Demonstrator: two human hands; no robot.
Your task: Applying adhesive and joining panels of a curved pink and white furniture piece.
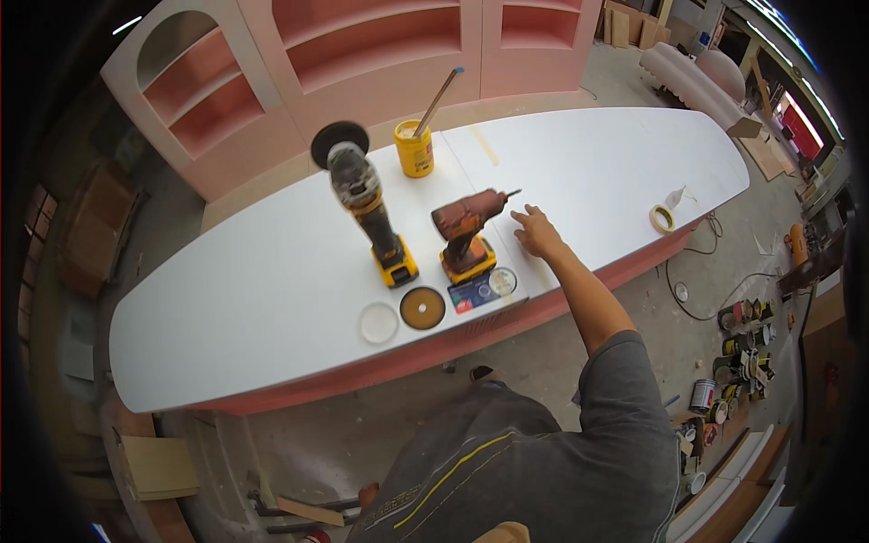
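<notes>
My right hand (pixel 539 233) reaches over a long white oval tabletop (pixel 606 163), its fingers extended and holding nothing. Just left of it, a brown-covered cordless driver (pixel 462 222) stands on its yellow battery, its bit toward the hand but apart from it. Farther left, an angle grinder (pixel 367 204) with a dark disc rests upright on its battery. Behind them is a yellow tub (pixel 415 154) with a stick leaning in it. Low beside my shirt, a small skin-toned patch (pixel 368 494) seems to be part of my left hand; its fingers cannot be made out.
Near the front edge lie a brown abrasive disc (pixel 423 309), a whitish round disc (pixel 377 323) and a blue card (pixel 472 294). A tape roll (pixel 662 218) sits at the right. Pink shelving (pixel 362 45) stands behind; cables (pixel 681 291) and paint cans (pixel 702 395) are on the floor.
</notes>
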